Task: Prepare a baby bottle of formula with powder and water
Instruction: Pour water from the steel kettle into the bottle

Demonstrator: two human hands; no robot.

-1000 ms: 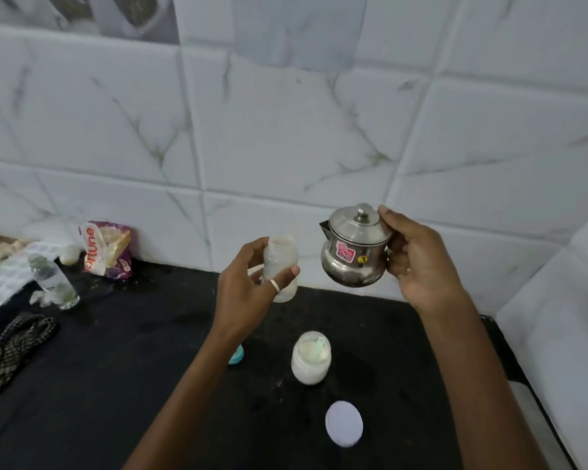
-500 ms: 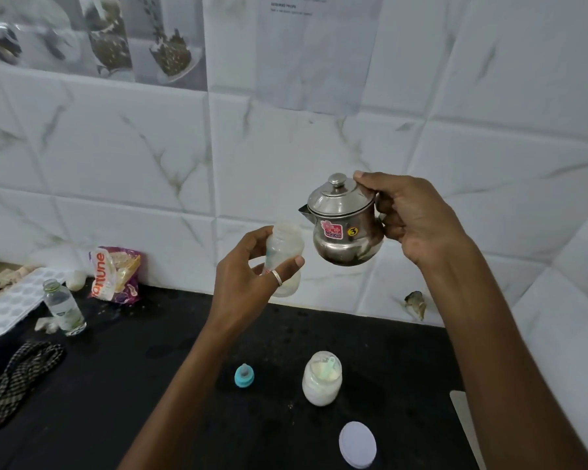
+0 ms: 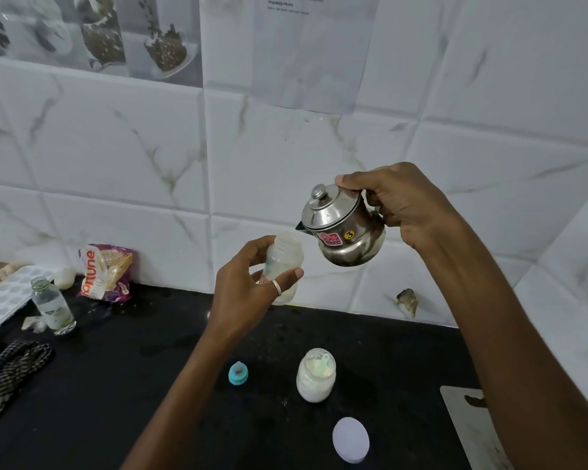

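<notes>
The left hand (image 3: 245, 293) is gripping the open baby bottle (image 3: 284, 262) in the air above the black counter (image 3: 116, 385), with its fingers curled around the body. The right hand (image 3: 408, 205) is grasping a small steel kettle (image 3: 345, 232) at its handle side and holding it tilted, with the spout just beside the bottle mouth. An open powder jar (image 3: 315, 376), a round white lid (image 3: 350, 439) and a blue teat ring (image 3: 238, 374) are lying on the counter below.

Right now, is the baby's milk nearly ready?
Not yet. Done: the powder jar is open with its white lid lying nearby, and the blue teat ring is off. In hand: the left hand holds the baby bottle while the right hand tips the steel kettle toward its mouth. Left: fit the teat and shake. Powder inside is unclear.
</notes>
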